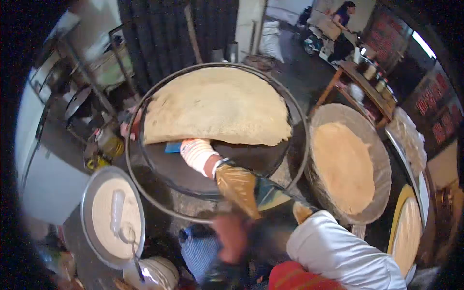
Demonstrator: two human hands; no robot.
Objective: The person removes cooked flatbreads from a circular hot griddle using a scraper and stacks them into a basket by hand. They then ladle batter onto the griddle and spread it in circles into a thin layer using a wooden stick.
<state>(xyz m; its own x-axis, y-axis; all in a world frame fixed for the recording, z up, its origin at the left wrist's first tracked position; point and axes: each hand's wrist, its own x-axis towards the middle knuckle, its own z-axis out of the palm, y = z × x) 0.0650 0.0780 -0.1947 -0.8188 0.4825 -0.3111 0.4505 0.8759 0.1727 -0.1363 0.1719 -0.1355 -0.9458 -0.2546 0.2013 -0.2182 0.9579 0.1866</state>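
Note:
A large, thin, pale flatbread point(217, 104) covers the far part of a round dark griddle point(232, 162); its near edge is straight. My right hand point(195, 153), in a white knitted glove with orange stripes, is at that edge. It seems closed on a flat blue scraper point(172, 147), of which only a corner shows. The fingertips are hidden at or under the flatbread. My left hand point(231, 237) is bare and smeared by motion, low in front of the griddle. Whether it holds anything cannot be made out.
A metal basin point(87, 203) of pale batter with a ladle point(128, 237) stands at the left. At the right is a plastic-lined tub point(379, 203) of yellowish meal, beside stacked flatbreads point(408, 237). A metal ring point(305, 130) surrounds the griddle. Behind, a person sits on a scooter.

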